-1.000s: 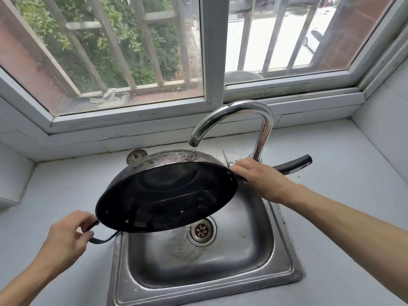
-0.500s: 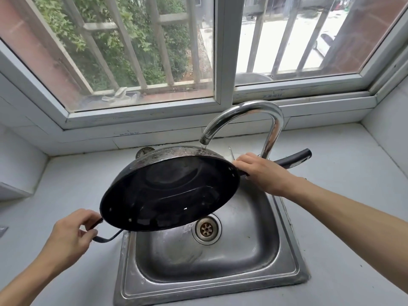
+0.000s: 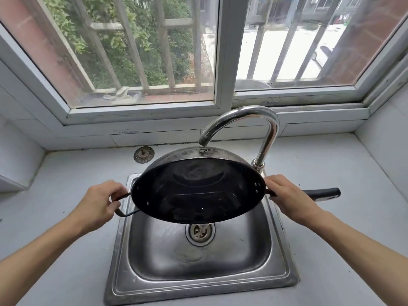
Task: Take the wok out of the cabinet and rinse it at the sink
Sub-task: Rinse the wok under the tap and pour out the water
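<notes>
A black wok is held tilted on edge over the steel sink, its dark inside facing me and its rim close under the spout of the chrome tap. My left hand grips the small loop handle at the wok's left side. My right hand holds the base of the long black handle, which sticks out to the right. A thin trickle runs from the wok's lower edge toward the drain.
A loose metal drain strainer lies on the counter behind the sink's left corner. Grey countertop surrounds the sink. A barred window and its sill run along the back; tiled walls close in at far left and right.
The wok has swung level and moved right, centred over the sink. My left hand rose and came closer to the rim. The camera tilted down.
</notes>
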Demonstrator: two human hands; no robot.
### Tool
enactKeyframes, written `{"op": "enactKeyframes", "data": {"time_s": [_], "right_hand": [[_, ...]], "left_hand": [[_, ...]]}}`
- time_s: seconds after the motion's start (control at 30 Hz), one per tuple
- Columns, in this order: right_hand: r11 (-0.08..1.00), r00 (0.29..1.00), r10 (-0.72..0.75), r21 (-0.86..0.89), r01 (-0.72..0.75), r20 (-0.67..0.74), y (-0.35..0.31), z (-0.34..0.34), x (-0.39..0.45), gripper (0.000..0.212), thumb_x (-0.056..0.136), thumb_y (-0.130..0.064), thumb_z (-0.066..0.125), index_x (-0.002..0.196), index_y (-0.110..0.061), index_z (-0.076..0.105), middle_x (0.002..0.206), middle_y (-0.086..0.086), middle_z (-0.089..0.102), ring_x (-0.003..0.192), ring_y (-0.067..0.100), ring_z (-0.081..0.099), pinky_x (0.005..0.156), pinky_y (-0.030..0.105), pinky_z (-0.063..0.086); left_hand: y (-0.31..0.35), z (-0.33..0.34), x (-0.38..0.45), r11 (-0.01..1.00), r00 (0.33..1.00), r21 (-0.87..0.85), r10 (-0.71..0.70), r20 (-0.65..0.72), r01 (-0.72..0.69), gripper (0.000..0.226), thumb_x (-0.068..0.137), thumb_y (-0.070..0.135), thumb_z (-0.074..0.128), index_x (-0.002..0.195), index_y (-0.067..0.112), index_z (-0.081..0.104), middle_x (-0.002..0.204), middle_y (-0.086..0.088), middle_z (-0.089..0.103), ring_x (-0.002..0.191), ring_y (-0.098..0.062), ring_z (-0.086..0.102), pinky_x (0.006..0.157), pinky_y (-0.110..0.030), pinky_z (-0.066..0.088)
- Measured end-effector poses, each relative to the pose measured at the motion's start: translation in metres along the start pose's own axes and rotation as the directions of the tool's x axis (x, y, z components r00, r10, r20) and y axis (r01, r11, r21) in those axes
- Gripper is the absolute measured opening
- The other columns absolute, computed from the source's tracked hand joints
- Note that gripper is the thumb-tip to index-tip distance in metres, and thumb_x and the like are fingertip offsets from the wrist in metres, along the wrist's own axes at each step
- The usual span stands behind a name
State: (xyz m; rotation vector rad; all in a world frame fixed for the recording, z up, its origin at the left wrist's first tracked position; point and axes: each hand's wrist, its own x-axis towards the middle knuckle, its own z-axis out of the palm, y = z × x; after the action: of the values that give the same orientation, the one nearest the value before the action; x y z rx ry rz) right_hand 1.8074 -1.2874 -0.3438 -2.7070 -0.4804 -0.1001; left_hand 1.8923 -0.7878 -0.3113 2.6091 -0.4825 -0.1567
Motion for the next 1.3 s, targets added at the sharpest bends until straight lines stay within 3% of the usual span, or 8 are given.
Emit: {"op": "enactKeyframes", "data": {"time_s": [0.13, 0.33, 0.5, 0.67, 0.83, 0.97, 1.1, 1.3], "right_hand": [[0.998, 0.998, 0.067, -0.002, -0.067, -0.010, 0.004, -0.003, -0.030, 0.069, 0.074, 0.009, 0.072, 0.124, -0.028, 0.042, 0.111, -0.010, 0.052, 0.103, 0.016, 0.048, 0.090, 0.026, 0.043], [0.986, 0.985, 0.164, 0.029, -0.163, -0.056, 0.005, -0.006, -0.066, 0.071, 0.073, 0.014, 0.070, 0.122, -0.032, 0.045, 0.108, -0.020, 0.043, 0.098, 0.011, 0.046, 0.085, 0.024, 0.041], [0.971, 0.966, 0.235, 0.062, -0.229, -0.108, -0.003, -0.006, -0.078, 0.074, 0.072, 0.016, 0.070, 0.125, -0.030, 0.046, 0.110, -0.012, 0.051, 0.100, 0.013, 0.047, 0.086, 0.024, 0.040], [0.950, 0.943, 0.311, 0.078, -0.304, -0.117, -0.009, -0.002, -0.089, 0.074, 0.072, 0.016, 0.070, 0.127, -0.028, 0.047, 0.109, -0.011, 0.051, 0.099, 0.011, 0.046, 0.087, 0.013, 0.036], [0.924, 0.918, 0.380, 0.089, -0.371, -0.115, -0.021, 0.000, -0.103, 0.065, 0.072, 0.016, 0.071, 0.120, -0.022, 0.053, 0.105, -0.017, 0.048, 0.096, 0.006, 0.045, 0.085, 0.004, 0.033], [0.909, 0.904, 0.413, 0.108, -0.402, -0.111, -0.030, 0.003, -0.111, 0.062, 0.072, 0.014, 0.071, 0.119, -0.022, 0.054, 0.105, -0.026, 0.045, 0.096, 0.008, 0.047, 0.085, 0.008, 0.036], [0.903, 0.898, 0.427, 0.109, -0.416, -0.107, -0.036, 0.004, -0.114, 0.061, 0.072, 0.013, 0.071, 0.118, -0.024, 0.053, 0.118, -0.025, 0.047, 0.097, 0.011, 0.048, 0.086, 0.008, 0.035], [0.902, 0.902, 0.427, 0.091, -0.421, -0.065, -0.041, 0.006, -0.114, 0.064, 0.073, 0.014, 0.071, 0.120, -0.025, 0.052, 0.110, -0.025, 0.046, 0.101, 0.006, 0.047, 0.088, 0.006, 0.034]], "left_hand": [[0.012, 0.006, 0.020, 0.995, 0.994, -0.003, 0.099, 0.045, -0.099, 0.033, 0.069, -0.015, 0.068, 0.083, 0.015, 0.065, 0.076, 0.008, 0.055, 0.078, -0.006, 0.053, 0.065, -0.015, 0.041], [0.036, 0.016, 0.047, 0.985, 0.981, -0.016, 0.174, 0.085, -0.173, 0.036, 0.067, -0.016, 0.062, 0.079, 0.019, 0.062, 0.076, 0.005, 0.054, 0.071, -0.013, 0.054, 0.064, -0.031, 0.047], [0.042, 0.015, 0.070, 0.975, 0.971, -0.014, 0.221, 0.094, -0.220, 0.029, 0.067, -0.008, 0.058, 0.079, 0.018, 0.063, 0.074, 0.005, 0.052, 0.070, -0.010, 0.052, 0.064, -0.029, 0.043], [0.054, 0.009, 0.090, 0.969, 0.961, 0.013, 0.245, 0.132, -0.249, 0.029, 0.070, -0.014, 0.058, 0.080, 0.012, 0.065, 0.076, 0.006, 0.050, 0.070, -0.010, 0.049, 0.063, -0.022, 0.036], [0.063, 0.008, 0.112, 0.955, 0.946, 0.047, 0.283, 0.160, -0.294, 0.030, 0.067, -0.010, 0.057, 0.077, 0.017, 0.064, 0.074, 0.014, 0.048, 0.068, -0.009, 0.048, 0.065, -0.031, 0.039], [0.067, 0.008, 0.119, 0.952, 0.942, 0.036, 0.293, 0.162, -0.303, 0.031, 0.067, -0.009, 0.055, 0.081, 0.016, 0.067, 0.077, 0.014, 0.050, 0.071, -0.014, 0.051, 0.067, -0.033, 0.045], [0.063, 0.009, 0.115, 0.946, 0.933, 0.026, 0.313, 0.178, -0.322, 0.030, 0.068, -0.010, 0.056, 0.080, 0.016, 0.065, 0.076, 0.015, 0.048, 0.072, -0.006, 0.049, 0.066, -0.033, 0.044], [0.047, 0.013, 0.088, 0.954, 0.938, -0.002, 0.296, 0.180, -0.300, 0.028, 0.069, -0.009, 0.058, 0.078, 0.017, 0.064, 0.076, 0.012, 0.048, 0.071, -0.005, 0.049, 0.063, -0.023, 0.038]]}}
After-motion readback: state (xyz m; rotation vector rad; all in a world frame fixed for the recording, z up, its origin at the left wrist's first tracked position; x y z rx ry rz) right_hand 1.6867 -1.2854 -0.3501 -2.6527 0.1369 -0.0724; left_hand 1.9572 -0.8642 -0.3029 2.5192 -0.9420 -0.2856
